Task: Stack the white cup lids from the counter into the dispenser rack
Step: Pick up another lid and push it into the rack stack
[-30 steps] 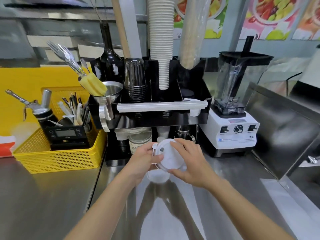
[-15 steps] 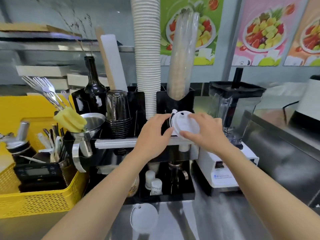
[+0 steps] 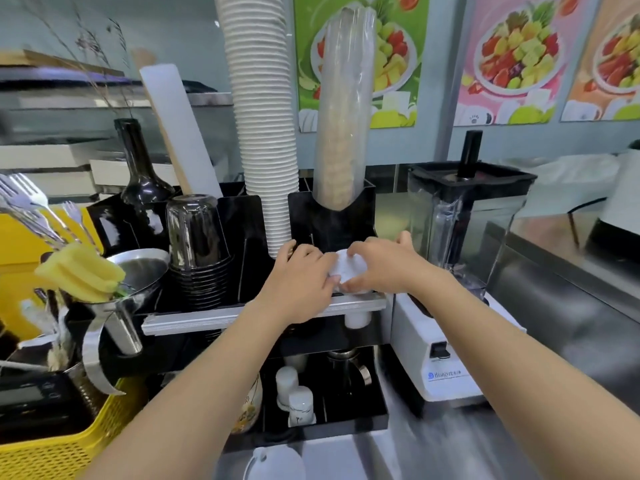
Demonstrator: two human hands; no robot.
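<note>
Item: white lid, pinched between my left hand and right hand at the dispenser rack front-right corner; risked jamming if tilted.

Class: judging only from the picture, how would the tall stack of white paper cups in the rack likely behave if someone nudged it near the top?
The white paper cup stack is tall and narrow, held only at its base in the black rack, so it would probably sway or lean. Being paper, it is likely light.
</note>
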